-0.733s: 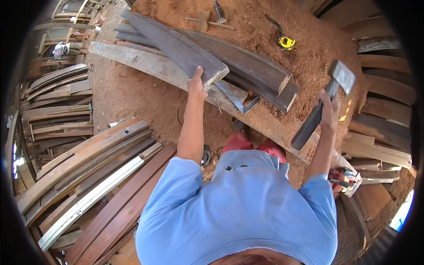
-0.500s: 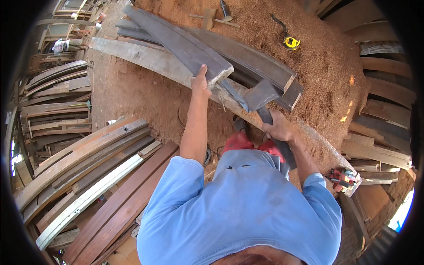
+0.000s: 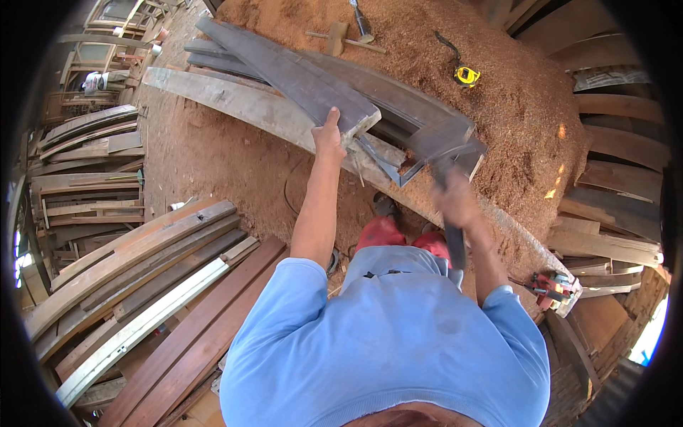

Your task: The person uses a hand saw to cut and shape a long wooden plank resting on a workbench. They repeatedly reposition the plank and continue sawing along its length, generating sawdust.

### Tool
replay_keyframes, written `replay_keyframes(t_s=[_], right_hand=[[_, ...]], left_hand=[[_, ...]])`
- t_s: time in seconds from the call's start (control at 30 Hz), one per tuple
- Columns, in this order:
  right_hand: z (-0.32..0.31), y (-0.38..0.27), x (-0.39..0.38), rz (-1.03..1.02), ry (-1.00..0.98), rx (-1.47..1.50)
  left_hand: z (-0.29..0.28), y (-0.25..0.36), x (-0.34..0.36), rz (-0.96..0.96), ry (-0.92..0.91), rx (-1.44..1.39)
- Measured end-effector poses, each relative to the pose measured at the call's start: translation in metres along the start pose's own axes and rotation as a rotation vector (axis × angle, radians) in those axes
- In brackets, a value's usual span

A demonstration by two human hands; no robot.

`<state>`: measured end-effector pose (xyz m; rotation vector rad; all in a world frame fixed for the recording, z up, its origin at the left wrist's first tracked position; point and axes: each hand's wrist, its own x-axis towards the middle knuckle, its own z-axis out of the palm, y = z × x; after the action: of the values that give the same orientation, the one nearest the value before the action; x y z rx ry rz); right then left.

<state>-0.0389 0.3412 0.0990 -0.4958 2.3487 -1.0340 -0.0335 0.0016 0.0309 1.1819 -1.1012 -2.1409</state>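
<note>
My left hand (image 3: 329,136) is closed on the near end of a long dark board (image 3: 292,75), its thumb on top. The board lies aslant over other dark boards (image 3: 398,85) and a long pale plank (image 3: 235,103). My right hand (image 3: 457,203), blurred by motion, is wrapped round the dark handle of a hatchet-like tool (image 3: 454,245). The tool's broad grey head is smeared, above the ends of the dark boards. Below the held board's end, a grey angled piece (image 3: 390,169), perhaps metal, rests by the pale plank.
On the sawdust (image 3: 405,25) beyond lie a yellow tape measure (image 3: 467,76), a wooden marking gauge (image 3: 337,40) and a dark-handled tool (image 3: 365,30). A red power tool (image 3: 551,288) sits on the plank's right end. Stacked timber stands left (image 3: 149,242) and right (image 3: 619,178).
My right hand has swung the tool slightly right, and its head is now smeared. More of the grey angled piece shows. My left hand keeps its hold on the board, with a small shift.
</note>
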Motion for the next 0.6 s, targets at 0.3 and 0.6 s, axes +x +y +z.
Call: replay_keyframes(t_s=[0.3,0.6], right_hand=[[-0.016,-0.006,-0.037,0.096,-0.213,-0.047],[0.032,0.084,-0.100,0.452,-0.285,0.379]], left_hand=[[-0.007,-0.004,0.005,-0.024,0.003,0.027],[-0.039,-0.014,-0.089,-0.480,-0.428,-0.238]])
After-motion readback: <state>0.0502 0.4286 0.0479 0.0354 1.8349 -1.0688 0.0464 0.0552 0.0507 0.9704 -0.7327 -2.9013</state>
